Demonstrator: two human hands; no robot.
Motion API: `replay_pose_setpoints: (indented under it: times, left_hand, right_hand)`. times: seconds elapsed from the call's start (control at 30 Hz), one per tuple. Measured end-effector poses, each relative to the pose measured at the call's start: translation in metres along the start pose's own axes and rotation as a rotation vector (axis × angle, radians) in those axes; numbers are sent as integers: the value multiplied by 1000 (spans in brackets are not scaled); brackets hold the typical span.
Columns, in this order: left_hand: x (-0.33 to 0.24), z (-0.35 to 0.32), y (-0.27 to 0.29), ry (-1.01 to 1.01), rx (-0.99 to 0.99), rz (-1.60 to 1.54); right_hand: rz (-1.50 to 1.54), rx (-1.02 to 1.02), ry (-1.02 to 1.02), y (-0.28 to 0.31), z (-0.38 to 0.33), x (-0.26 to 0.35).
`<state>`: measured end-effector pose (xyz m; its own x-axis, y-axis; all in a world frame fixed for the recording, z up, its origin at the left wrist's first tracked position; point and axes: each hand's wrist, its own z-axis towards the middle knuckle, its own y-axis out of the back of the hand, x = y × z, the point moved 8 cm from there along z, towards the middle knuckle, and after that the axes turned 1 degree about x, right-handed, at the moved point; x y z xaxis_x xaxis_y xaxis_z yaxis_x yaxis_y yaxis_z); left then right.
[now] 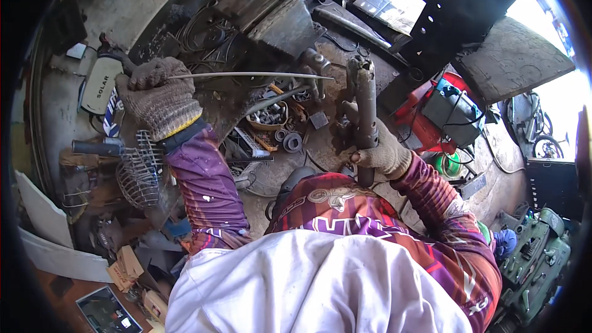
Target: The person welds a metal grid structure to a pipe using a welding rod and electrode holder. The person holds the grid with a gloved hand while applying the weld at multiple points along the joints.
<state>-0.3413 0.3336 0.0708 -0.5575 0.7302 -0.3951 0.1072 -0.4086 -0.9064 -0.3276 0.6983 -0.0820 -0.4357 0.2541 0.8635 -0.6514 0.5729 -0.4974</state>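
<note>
My left hand [161,92], in a brown knit glove with a yellow cuff edge, is closed on one end of a thin grey welding rod [253,74]. The rod points right, and its far tip ends a little short of a metal tube piece [367,102]. That piece is dark, with a notched top end and a second, shorter tube beside it. My gloved right hand [390,155] wraps round its lower part and keeps it roughly upright. The glove hides how the left fingers sit on the rod. A white printed case [102,86] lies close to the left hand.
Below the rod, a small basket [269,116] of metal bits and several rings [292,142] lie on the floor. A wire cage [139,172] stands left of my left forearm. To the right are a red-and-grey machine [453,111] and a green machine [536,259].
</note>
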Motion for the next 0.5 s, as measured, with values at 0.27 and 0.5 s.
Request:
replay_pose_setpoints:
  times: [0.27, 0.5]
  left_hand:
    - [-61, -13, 1, -115, 58, -54]
    - [-129, -32, 25, -59, 108, -187]
  right_hand:
    - [-52, 22, -106, -52, 6, -24]
    - [-145, -18, -78, -118, 11, -55]
